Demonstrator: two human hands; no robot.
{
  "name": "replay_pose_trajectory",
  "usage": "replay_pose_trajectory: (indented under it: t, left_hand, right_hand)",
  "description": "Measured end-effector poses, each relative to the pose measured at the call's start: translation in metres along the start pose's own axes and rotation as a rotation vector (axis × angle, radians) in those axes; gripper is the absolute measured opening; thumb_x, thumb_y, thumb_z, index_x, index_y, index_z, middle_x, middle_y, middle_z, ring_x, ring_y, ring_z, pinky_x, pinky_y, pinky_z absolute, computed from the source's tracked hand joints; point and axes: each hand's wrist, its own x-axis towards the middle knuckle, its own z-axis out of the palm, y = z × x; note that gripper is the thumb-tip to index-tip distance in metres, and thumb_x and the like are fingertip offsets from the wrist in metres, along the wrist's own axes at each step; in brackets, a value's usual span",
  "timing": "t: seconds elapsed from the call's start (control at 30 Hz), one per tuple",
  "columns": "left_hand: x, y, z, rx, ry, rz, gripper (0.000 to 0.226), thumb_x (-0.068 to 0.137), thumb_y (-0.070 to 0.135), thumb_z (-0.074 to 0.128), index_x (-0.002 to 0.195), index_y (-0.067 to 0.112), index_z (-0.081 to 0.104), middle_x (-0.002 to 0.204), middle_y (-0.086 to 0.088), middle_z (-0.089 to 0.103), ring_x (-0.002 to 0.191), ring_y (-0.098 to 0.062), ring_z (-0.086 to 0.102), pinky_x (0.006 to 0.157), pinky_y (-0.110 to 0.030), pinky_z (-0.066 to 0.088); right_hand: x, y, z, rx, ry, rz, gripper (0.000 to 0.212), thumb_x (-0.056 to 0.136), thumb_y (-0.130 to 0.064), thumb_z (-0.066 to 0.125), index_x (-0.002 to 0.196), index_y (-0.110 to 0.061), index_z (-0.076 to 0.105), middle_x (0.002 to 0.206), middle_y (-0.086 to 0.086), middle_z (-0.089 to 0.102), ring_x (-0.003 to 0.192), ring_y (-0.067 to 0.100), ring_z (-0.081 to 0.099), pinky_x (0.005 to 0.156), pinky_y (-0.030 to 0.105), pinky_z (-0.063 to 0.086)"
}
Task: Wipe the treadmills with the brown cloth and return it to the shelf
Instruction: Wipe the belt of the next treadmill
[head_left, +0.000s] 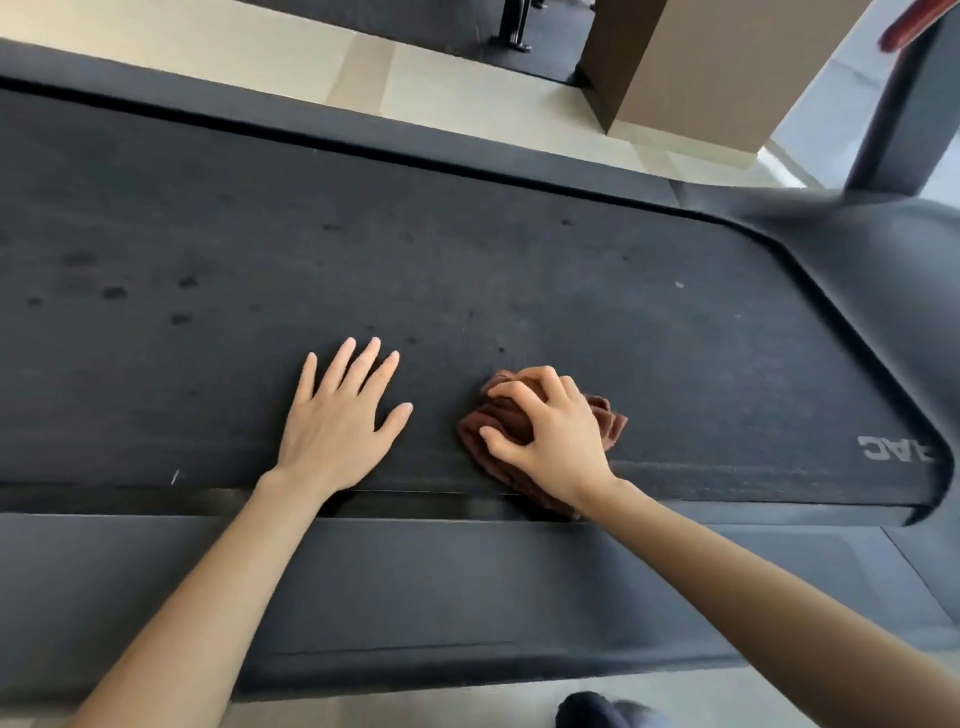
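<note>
The brown cloth (609, 422) sits bunched at the near edge of the treadmill belt (467, 270), its lower fold trailing over the dark gap (415, 501) between belt and side rail (415, 571); a hard stroke there could, I judge, push fabric into that gap and snag it; the bunch is small, so passes may miss the dark spots (114, 293) well apart to the left, leaving the belt part-cleaned; the belt might also slide under the weight leaning on it and upset the person's balance. The right grip (545, 431) is closed on the cloth, fingers curled over the top of the bunch, thumb at its left side, pressing it onto the belt; the left grip (340, 415) lies open, palm down, fingers straight and spread, flat on the belt near the cloth, holding nothing.
</note>
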Motion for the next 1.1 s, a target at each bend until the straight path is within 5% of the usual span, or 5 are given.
replay_pose_trajectory:
  t: [0.2,0.47,0.63,0.8,1.1]
  left_hand:
    - [0.000,-0.003,0.004,0.052,0.008,0.023,0.066,0.091,0.056,0.023,0.148,0.023,0.023,0.157,-0.001,0.019,0.145,-0.022,0.009,0.116,-0.049,0.007]
    - [0.003,-0.002,0.000,0.067,-0.023,0.023,0.068,0.090,0.058,0.015,0.147,0.022,0.029,0.155,-0.002,0.025,0.144,-0.023,0.016,0.116,-0.051,0.016]
    - [0.000,0.000,-0.004,0.072,-0.080,0.002,0.066,0.092,0.058,0.017,0.149,0.024,0.018,0.158,0.001,0.012,0.146,-0.020,0.003,0.117,-0.048,0.007]
    - [-0.001,0.001,-0.006,0.078,-0.074,0.022,0.067,0.091,0.055,0.019,0.147,0.019,0.029,0.155,-0.004,0.022,0.144,-0.024,0.015,0.114,-0.053,0.020]
    - [0.000,0.000,-0.003,0.064,-0.075,0.012,0.065,0.092,0.058,0.025,0.147,0.024,0.030,0.155,0.000,0.023,0.144,-0.022,0.015,0.112,-0.053,0.024]
  right_hand:
    - [0.034,0.014,0.016,0.005,0.152,-0.027,0.030,0.074,-0.049,0.057,0.091,-0.027,0.068,0.094,-0.004,0.059,0.081,0.020,0.056,0.063,0.026,0.043]
    - [0.177,0.046,0.042,-0.021,0.129,0.151,0.033,0.080,-0.049,0.061,0.105,-0.027,0.061,0.109,0.002,0.055,0.100,0.032,0.054,0.075,0.031,0.038]
    - [0.073,0.025,0.029,0.062,0.139,0.005,0.036,0.077,-0.049,0.062,0.106,-0.027,0.062,0.108,0.001,0.054,0.088,0.028,0.052,0.079,0.035,0.043]
    - [0.002,0.014,0.018,0.104,0.090,-0.195,0.030,0.074,-0.046,0.065,0.097,-0.027,0.067,0.106,-0.004,0.059,0.083,0.020,0.053,0.076,0.035,0.046]
    - [0.206,0.013,0.066,0.029,0.107,-0.086,0.033,0.079,-0.051,0.061,0.104,-0.029,0.063,0.106,-0.001,0.057,0.094,0.029,0.055,0.072,0.033,0.043]
